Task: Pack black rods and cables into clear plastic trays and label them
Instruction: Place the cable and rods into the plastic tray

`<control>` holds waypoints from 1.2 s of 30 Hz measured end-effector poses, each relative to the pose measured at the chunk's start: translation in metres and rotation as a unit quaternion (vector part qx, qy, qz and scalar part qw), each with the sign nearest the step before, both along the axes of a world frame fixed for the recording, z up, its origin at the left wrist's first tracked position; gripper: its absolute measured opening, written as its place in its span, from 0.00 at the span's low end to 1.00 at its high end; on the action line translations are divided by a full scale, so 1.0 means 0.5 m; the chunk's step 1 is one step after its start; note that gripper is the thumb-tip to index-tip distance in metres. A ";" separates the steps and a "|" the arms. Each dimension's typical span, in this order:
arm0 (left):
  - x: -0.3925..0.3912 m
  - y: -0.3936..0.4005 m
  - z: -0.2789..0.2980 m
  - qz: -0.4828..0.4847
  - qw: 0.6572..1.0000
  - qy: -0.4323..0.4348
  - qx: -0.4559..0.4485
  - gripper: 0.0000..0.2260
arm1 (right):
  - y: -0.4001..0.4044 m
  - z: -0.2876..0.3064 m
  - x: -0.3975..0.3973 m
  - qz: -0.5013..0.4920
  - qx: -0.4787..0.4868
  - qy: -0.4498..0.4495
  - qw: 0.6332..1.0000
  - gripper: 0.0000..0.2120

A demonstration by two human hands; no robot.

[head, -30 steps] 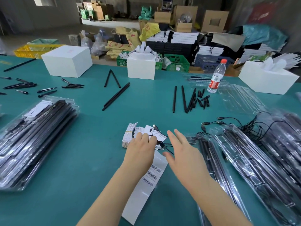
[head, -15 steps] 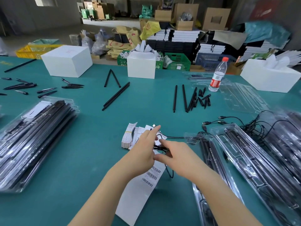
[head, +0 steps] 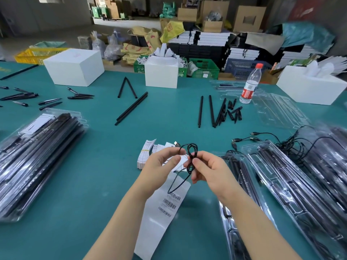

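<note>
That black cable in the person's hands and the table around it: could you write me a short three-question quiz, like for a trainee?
1. True or false: both the left hand and the right hand hold the black cable.
2. What lies under the hands? A) label strip B) scissors C) notebook
3. Fill in: the water bottle has a ___ cap.

Key: 1 true; 2 A; 3 red.

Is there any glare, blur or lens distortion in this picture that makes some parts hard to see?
Head view: glare streaks the clear trays at right and the packed stack at left; the wide lens bends the table edges; the far-right background is smeared; both hands, left and right, and the cable stay sharp.
</note>
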State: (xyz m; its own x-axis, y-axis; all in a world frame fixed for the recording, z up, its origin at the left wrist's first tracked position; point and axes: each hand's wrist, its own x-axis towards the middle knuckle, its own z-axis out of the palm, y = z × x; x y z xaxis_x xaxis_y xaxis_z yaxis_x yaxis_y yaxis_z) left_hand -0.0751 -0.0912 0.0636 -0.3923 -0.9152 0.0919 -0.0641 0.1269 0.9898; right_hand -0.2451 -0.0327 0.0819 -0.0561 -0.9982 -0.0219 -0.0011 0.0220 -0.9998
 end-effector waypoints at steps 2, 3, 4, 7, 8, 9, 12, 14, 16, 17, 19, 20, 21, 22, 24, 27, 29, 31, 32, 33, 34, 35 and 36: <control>-0.014 -0.001 -0.003 0.038 0.999 0.004 0.005 0.10 | 0.000 -0.005 -0.004 0.000 -0.001 -0.016 1.000 0.10; -0.021 -0.002 -0.002 0.062 0.998 0.005 0.003 0.09 | 0.000 -0.007 -0.005 -0.001 0.000 -0.017 1.000 0.10; -0.027 -0.004 0.002 0.083 0.997 0.004 -0.005 0.09 | 0.000 -0.009 -0.005 -0.004 0.000 -0.019 1.000 0.09; -0.045 -0.003 0.009 0.099 0.994 0.026 -0.025 0.10 | -0.001 -0.014 -0.009 -0.017 -0.004 -0.028 0.999 0.07; -0.050 0.001 0.009 0.097 0.994 0.024 -0.038 0.11 | -0.001 -0.015 -0.010 -0.020 -0.006 -0.033 0.999 0.08; -0.055 0.005 0.009 0.095 0.994 0.010 -0.061 0.13 | -0.002 -0.016 -0.012 -0.020 -0.008 -0.039 0.999 0.09; -0.057 0.017 0.006 0.073 0.985 -0.061 -0.143 0.19 | -0.002 -0.020 -0.018 -0.027 -0.008 -0.052 0.998 0.12; -0.052 0.022 0.004 0.052 0.978 -0.091 -0.178 0.16 | -0.002 -0.023 -0.024 -0.044 -0.006 -0.064 0.997 0.11; -0.050 0.027 0.000 0.025 0.975 -0.117 -0.188 0.15 | -0.001 -0.026 -0.032 -0.067 0.001 -0.086 0.994 0.08; -0.049 0.031 -0.003 0.013 0.975 -0.127 -0.181 0.16 | -0.002 -0.028 -0.036 -0.081 0.008 -0.095 0.992 0.07; -0.050 0.038 -0.009 -0.009 0.977 -0.144 -0.159 0.18 | -0.004 -0.033 -0.043 -0.104 0.027 -0.103 0.989 0.05; -0.051 0.040 -0.013 -0.019 0.978 -0.150 -0.146 0.19 | -0.005 -0.036 -0.046 -0.105 0.037 -0.111 0.988 0.05; -0.051 0.042 -0.017 -0.030 0.980 -0.151 -0.130 0.20 | -0.005 -0.039 -0.047 -0.098 0.046 -0.125 0.986 0.06; -0.052 0.045 -0.019 -0.039 0.982 -0.146 -0.111 0.21 | -0.005 -0.042 -0.048 -0.086 0.054 -0.140 0.985 0.06; -0.052 0.050 -0.022 -0.046 0.986 -0.138 -0.078 0.22 | -0.004 -0.046 -0.052 -0.066 0.064 -0.155 0.984 0.06; -0.051 0.054 -0.025 -0.046 0.985 -0.150 -0.072 0.22 | -0.001 -0.052 -0.056 -0.070 0.062 -0.150 0.984 0.06; -0.053 0.056 -0.024 -0.049 0.985 -0.154 -0.064 0.21 | 0.002 -0.058 -0.057 -0.086 0.067 -0.148 0.983 0.05; -0.057 0.059 -0.020 -0.041 0.985 -0.155 -0.060 0.17 | 0.007 -0.064 -0.056 -0.092 0.076 -0.148 0.982 0.06; -0.060 0.061 -0.018 -0.034 0.984 -0.163 -0.063 0.14 | 0.010 -0.066 -0.054 -0.089 0.079 -0.153 0.981 0.07; -0.063 0.063 -0.015 -0.028 0.982 -0.174 -0.064 0.12 | 0.012 -0.068 -0.053 -0.085 0.079 -0.162 0.980 0.08; -0.065 0.067 -0.013 -0.025 0.981 -0.182 -0.061 0.11 | 0.015 -0.068 -0.052 -0.084 0.077 -0.170 0.979 0.08; -0.066 0.070 -0.011 -0.026 0.981 -0.185 -0.054 0.11 | 0.016 -0.067 -0.052 -0.086 0.073 -0.175 0.978 0.07; -0.066 0.074 -0.009 -0.030 0.981 -0.187 -0.050 0.12 | 0.017 -0.067 -0.052 -0.093 0.069 -0.176 0.978 0.06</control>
State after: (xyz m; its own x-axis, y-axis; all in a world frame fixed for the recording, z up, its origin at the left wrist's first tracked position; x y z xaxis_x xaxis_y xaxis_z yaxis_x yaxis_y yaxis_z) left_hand -0.1079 -0.0544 0.0588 -0.4682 -0.8834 0.0203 -0.4097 0.2374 0.8808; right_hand -0.2712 -0.0240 0.0485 -0.2013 -0.9576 -0.2060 0.3590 0.1235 -0.9251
